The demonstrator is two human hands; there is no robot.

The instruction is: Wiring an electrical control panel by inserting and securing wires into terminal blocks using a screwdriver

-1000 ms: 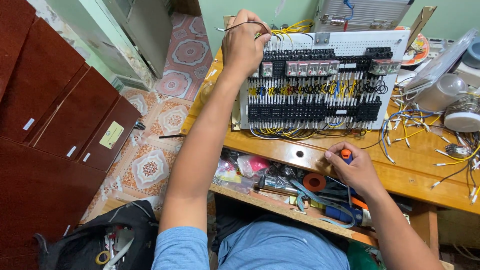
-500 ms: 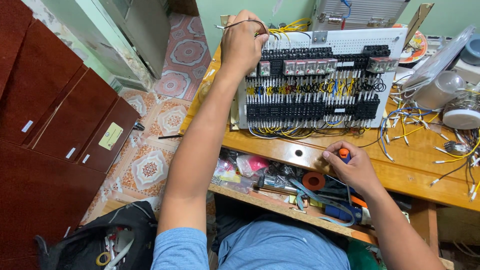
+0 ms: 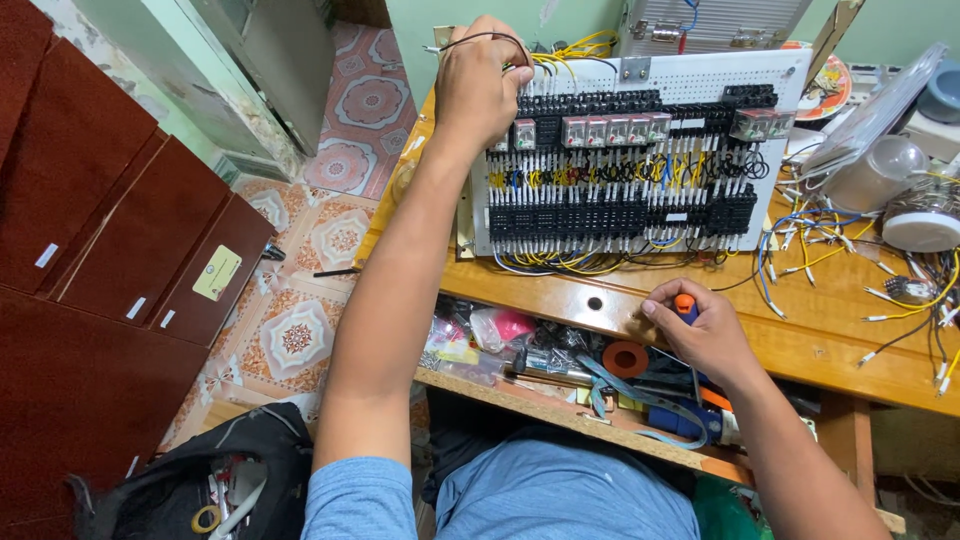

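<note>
A white perforated control panel (image 3: 700, 85) packed with black terminal blocks, relays and yellow, blue and black wiring lies on a wooden table (image 3: 830, 335). My left hand (image 3: 480, 85) rests closed at the panel's top left corner, pinching a thin black wire (image 3: 480, 38) that loops over my fingers. My right hand (image 3: 700, 335) sits at the table's front edge, gripping a screwdriver with an orange and blue handle (image 3: 686, 305), its shaft pointing down toward me.
An open drawer (image 3: 560, 365) under the table holds tape rolls, bags and tools. Loose wires (image 3: 900, 290), a clear plastic jar and a lidded container (image 3: 925, 215) crowd the right. Dark red cabinets (image 3: 100, 250) stand left; a black bag (image 3: 190, 490) lies on the tiled floor.
My left hand has drawn the black wire slightly along the panel's top left corner. My right hand keeps the screwdriver at the table edge.
</note>
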